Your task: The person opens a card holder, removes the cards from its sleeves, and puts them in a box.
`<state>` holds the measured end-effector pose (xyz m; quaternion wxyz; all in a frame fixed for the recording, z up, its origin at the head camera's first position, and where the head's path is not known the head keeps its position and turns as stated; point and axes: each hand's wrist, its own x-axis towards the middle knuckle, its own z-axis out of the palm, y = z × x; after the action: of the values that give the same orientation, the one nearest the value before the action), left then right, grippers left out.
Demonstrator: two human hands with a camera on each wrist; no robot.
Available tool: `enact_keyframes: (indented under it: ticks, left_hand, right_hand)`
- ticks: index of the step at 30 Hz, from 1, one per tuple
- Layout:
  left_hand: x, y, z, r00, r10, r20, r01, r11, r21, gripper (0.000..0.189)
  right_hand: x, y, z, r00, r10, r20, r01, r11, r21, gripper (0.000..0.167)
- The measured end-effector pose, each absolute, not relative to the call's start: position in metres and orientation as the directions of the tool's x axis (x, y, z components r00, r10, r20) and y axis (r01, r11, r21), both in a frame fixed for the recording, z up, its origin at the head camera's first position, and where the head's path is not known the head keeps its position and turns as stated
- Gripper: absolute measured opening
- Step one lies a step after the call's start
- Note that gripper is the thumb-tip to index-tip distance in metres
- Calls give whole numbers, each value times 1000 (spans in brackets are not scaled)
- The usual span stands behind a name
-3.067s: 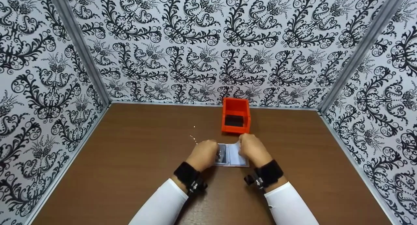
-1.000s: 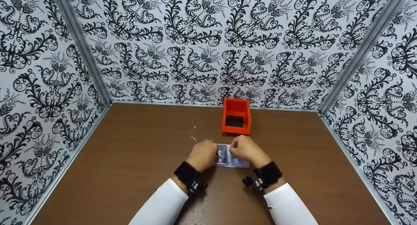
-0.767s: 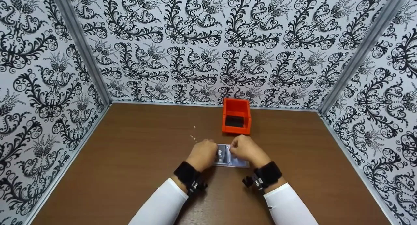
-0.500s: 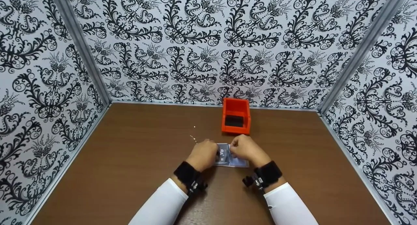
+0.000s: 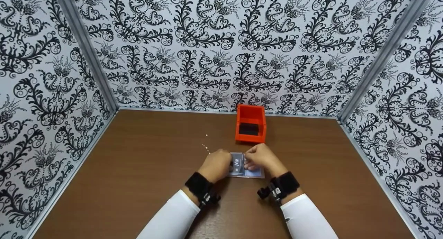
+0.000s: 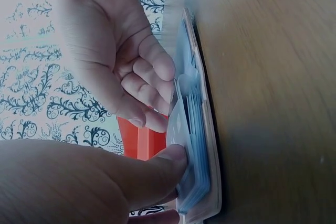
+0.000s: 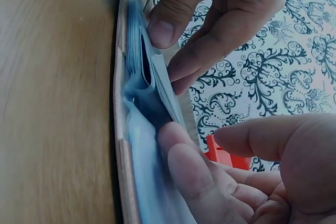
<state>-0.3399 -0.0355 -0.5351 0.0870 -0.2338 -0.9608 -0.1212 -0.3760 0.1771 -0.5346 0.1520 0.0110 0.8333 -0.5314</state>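
Note:
A small card holder [image 5: 256, 173] lies spread on the table, with a stack of clear plastic sleeves [image 6: 197, 145] in it. A dark grey card marked "Vip" [image 5: 237, 163] is on its left side. My left hand [image 5: 216, 164] pinches the upper sleeve there, thumb on top and fingers behind, as the right wrist view shows. My right hand [image 5: 261, 157] is over the right half. Its fingertips [image 7: 189, 169] touch the card or sleeve edge near the middle fold, while its thumb stands apart. Whether that edge is card or sleeve I cannot tell.
Just behind the card holder stands an orange bin [image 5: 251, 125] with something dark in its bottom. Small pale specks [image 5: 206, 147] mark the brown table [image 5: 155, 163] to the left. Patterned walls [image 5: 207, 59] enclose the table's back and sides.
The "Vip" card has shifted slightly right under my left hand. My right hand earlier lifted at a page on the right half, then moved to the fold; its fingers have now loosened and spread.

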Motion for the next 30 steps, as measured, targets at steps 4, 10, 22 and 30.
enact_keyframes:
  ticks: [4, 10, 22, 30]
  left_hand:
    - [-341, -36, -535, -877, 430, 214, 472, 854, 218, 14]
    - [-341, -36, -535, -885, 428, 186, 463, 854, 239, 15]
    - [-339, -35, -538, -863, 445, 238, 491, 850, 189, 7]
    - [-337, -35, -538, -846, 451, 284, 508, 845, 169, 6]
  right_hand:
    - [-376, 177, -535, -944, -155, -291, 211, 396, -894, 29]
    - [-377, 176, -538, -941, -170, -294, 223, 344, -912, 34]
    - [-376, 174, -539, -945, -180, -272, 200, 339, -919, 40]
    - [-376, 176, -536, -950, -161, -266, 210, 299, -931, 35]
